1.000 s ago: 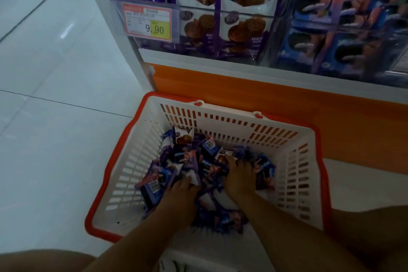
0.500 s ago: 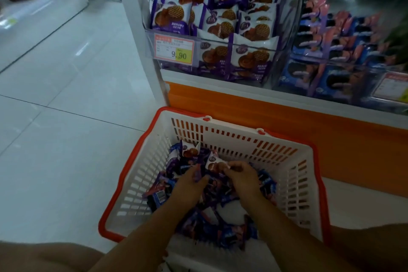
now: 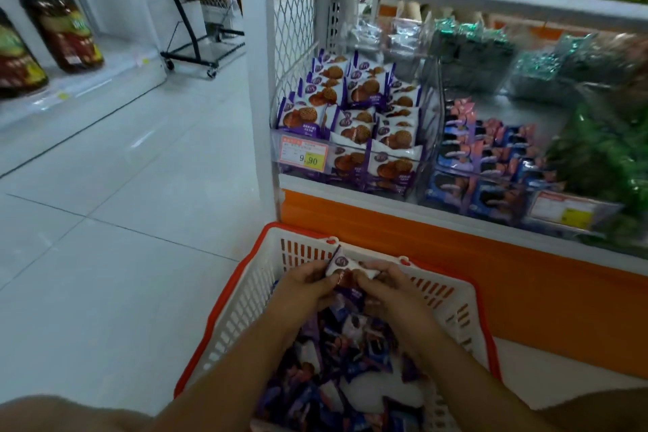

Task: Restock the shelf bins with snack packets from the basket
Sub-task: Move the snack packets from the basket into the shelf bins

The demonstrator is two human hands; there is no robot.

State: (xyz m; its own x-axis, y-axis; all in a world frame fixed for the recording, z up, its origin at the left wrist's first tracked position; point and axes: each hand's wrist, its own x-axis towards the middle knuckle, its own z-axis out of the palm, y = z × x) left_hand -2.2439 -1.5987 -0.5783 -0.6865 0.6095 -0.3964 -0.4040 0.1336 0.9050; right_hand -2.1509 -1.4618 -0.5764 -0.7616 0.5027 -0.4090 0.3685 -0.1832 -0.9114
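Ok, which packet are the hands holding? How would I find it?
Find the white basket with the red rim on the floor. Over its far end, the left hand and the right hand pinch one white-and-purple packet. It alone is lifted above the pile of packets.

Basket [image 3: 245,291] sat on floor [image 3: 122,256], just in front of shelf [image 3: 350,186] base. Loose pkts [image 3: 350,337] lay in basket. L hand [image 3: 305,286] & R hand [image 3: 389,288] were side by side above its far end, single pkt [image 3: 342,263] pinched betw. them. Behind, on shelf: L bin [image 3: 385,175], R bin [image 3: 491,193] adjoining.

Purple-white packet [image 3: 345,265] above red-rimmed basket [image 3: 245,295]
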